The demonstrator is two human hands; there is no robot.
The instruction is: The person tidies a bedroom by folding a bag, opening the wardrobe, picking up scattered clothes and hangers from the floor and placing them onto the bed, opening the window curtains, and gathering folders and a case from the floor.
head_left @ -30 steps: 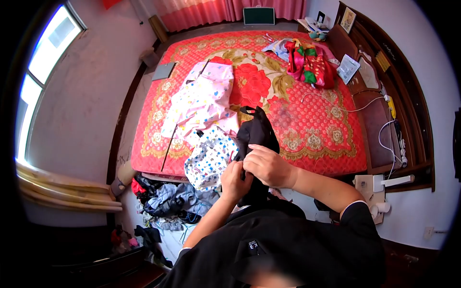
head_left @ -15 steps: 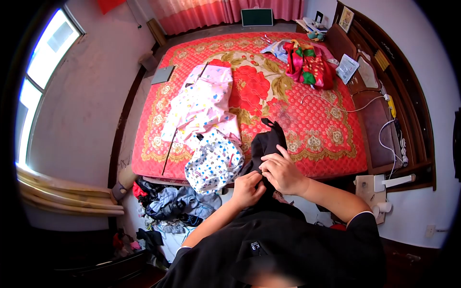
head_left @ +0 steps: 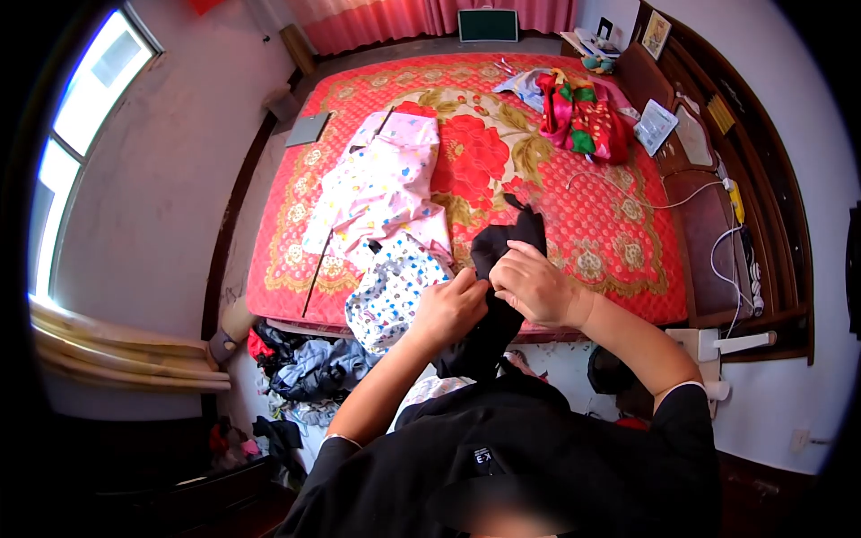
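A piece of black fabric [head_left: 499, 240] with a thin strap or tie at its top end hangs in front of me, over the near edge of the bed. My left hand [head_left: 453, 309] pinches its left side, fingertips pressed together. Right beside it, my right hand [head_left: 536, 285] grips the same fabric with curled fingers, and the two hands almost touch. The fabric's lower part drops toward my black shirt [head_left: 538, 439]. Left of my hands lies a white cloth with blue spots [head_left: 390, 291], and beyond it a pink patterned cloth [head_left: 386, 188] is spread on the bed.
The bed [head_left: 619, 287] has a red floral cover. A red and green bundle of cloth [head_left: 587, 121] and a white cable [head_left: 619, 204] lie on its right side. A grey flat box [head_left: 308, 129] is at the left edge. Clothes [head_left: 314, 368] are heaped on the floor.
Both hands have moved slightly up and away from me, raising the black fabric. The view has shifted a little. My right hand's fingers are more curled over the fabric than before.
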